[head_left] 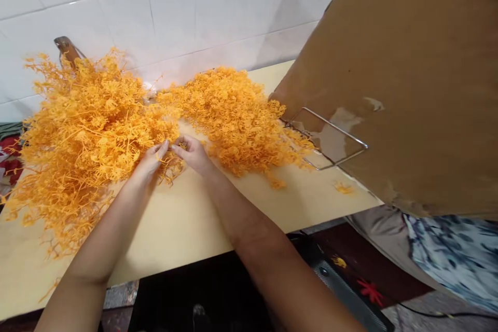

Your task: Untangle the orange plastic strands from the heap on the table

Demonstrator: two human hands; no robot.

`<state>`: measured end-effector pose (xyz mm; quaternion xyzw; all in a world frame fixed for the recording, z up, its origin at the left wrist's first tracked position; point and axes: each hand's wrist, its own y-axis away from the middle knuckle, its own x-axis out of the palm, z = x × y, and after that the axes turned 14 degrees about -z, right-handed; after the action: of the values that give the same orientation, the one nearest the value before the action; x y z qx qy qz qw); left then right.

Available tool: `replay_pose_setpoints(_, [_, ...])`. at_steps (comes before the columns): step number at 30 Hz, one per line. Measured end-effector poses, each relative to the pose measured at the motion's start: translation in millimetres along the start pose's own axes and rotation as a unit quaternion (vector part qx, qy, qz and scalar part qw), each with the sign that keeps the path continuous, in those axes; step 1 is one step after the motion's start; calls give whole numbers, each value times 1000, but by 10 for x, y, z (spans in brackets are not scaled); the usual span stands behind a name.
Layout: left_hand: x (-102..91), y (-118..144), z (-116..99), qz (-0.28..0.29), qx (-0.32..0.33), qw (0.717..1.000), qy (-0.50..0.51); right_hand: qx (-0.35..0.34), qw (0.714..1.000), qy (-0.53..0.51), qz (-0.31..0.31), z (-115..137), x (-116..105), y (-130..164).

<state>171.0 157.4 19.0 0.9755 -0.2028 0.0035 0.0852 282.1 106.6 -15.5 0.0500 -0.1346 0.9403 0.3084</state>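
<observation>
Two heaps of orange plastic sprigs lie on a pale yellow table. The bigger heap fills the left side; a smaller heap sits at the middle right. My left hand and my right hand meet between the heaps, fingertips together, both pinching one small orange sprig. The left hand touches the edge of the bigger heap.
A white tiled wall backs the table. A large brown cabinet side with a wire handle looms at the right. A brown tool handle pokes up behind the left heap. Dark floor and patterned cloth lie below.
</observation>
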Motion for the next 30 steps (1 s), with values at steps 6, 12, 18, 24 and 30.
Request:
replay_pose_setpoints(6, [79,-148,105,-29,-33,996,81,-36,997,61,0,-13,43,-10])
replay_pose_setpoints(12, [136,-155,203,-79,72,980,167,-44,981,181,-61,-59,12,-58])
replay_pose_setpoints(18, [59,-163,219,-81,18,985,152,-55,967,247,25,-30,-81,14])
replay_pose_setpoints(24, [24,-187,188,-95,-65,977,182,-106,957,262,70,19,-53,113])
replay_pose_setpoints(30, [68,-108,142,-98,-120,968,196,-60,981,148,110,-5,-36,159])
